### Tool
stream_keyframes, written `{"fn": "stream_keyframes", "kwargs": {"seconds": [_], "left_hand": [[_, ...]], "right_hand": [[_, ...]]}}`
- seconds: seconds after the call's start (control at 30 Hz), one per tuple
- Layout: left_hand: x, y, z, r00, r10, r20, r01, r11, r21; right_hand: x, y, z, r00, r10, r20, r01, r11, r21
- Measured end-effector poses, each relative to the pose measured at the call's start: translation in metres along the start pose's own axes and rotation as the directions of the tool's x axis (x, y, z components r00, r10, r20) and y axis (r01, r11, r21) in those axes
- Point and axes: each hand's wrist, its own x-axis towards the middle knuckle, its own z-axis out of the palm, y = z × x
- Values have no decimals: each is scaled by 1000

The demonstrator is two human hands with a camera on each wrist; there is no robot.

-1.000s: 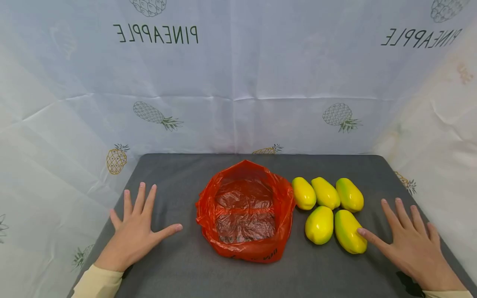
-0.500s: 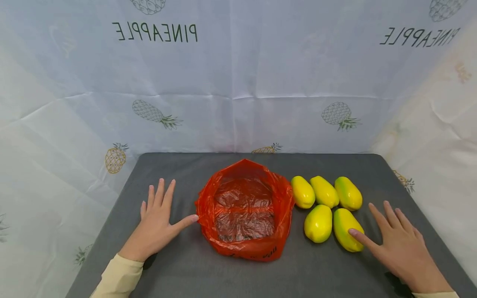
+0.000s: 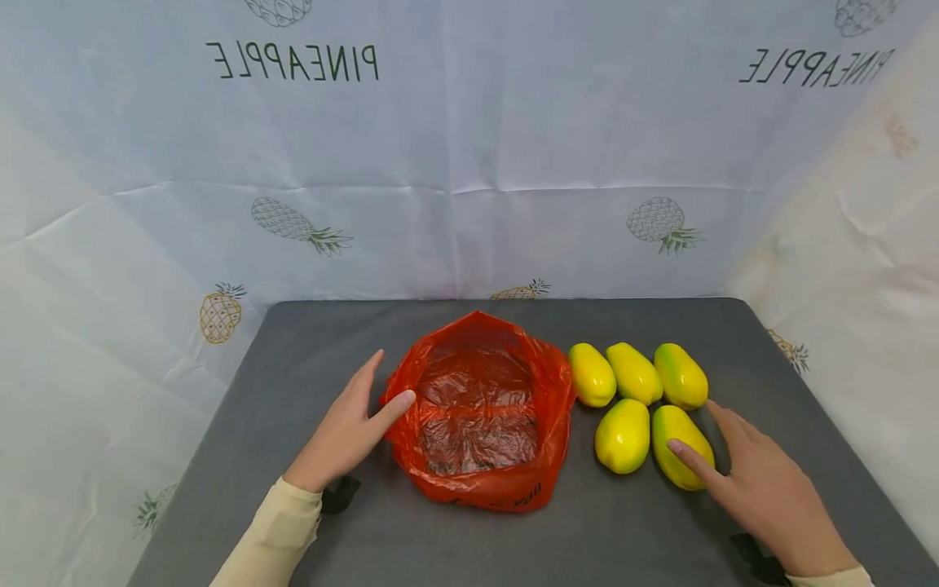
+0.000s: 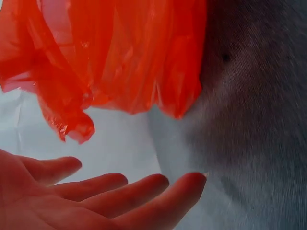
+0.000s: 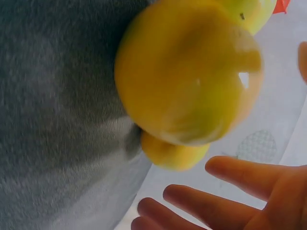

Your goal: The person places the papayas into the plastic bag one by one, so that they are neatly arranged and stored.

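Observation:
A red plastic bag stands wide-mouthed in the middle of the table. My left hand is at the bag's left rim, its thumb over the rim in the head view. In the left wrist view, the fingers of that hand are extended and apart from the red plastic. Several glossy yellow-green mangoes lie right of the bag. My right hand is beside the front right mango, its thumb above it. The right wrist view has straight fingers apart from a mango.
A grey cloth covers the table. Behind it hangs a white curtain with pineapple prints, which also runs along both sides. The back left mango lies close against the bag; another mango sits in the front row.
My left hand has moved rightward from the table's left side to the bag's rim. My right hand has shifted left, closer to the front right mango. Bag and mangoes stay in place.

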Motion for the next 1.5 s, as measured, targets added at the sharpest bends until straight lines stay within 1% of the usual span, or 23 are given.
{"fn": "stream_keyframes", "kwargs": {"seconds": [0.2,0.3,0.5,0.73,0.93,1.13,1.37,1.5], "left_hand": [[7,-2,1,998,-53,39,57,993,-103],[9,-3,0,997,-64,39,69,990,-121],[11,0,2,998,-68,15,69,990,-121],[13,3,3,996,-85,8,85,992,-97],[15,0,3,996,-88,8,88,991,-97],[14,-3,1,996,-85,1,85,993,-78],[16,-3,1,996,-88,13,89,993,-81],[17,-2,1,997,-74,17,75,994,-74]], "right_hand": [[1,-9,6,1000,4,-8,-5,1000,-10],[1,-13,8,1000,12,-10,-12,1000,-17],[0,-17,13,1000,21,-21,-22,1000,-19],[-2,-20,15,999,-5,-42,4,1000,-7],[-2,-20,17,999,-7,-42,7,1000,5],[-2,-21,18,999,-15,-43,16,1000,18],[-1,-21,14,1000,10,-3,-9,1000,15],[-5,-22,10,1000,17,11,-17,1000,16]]}}
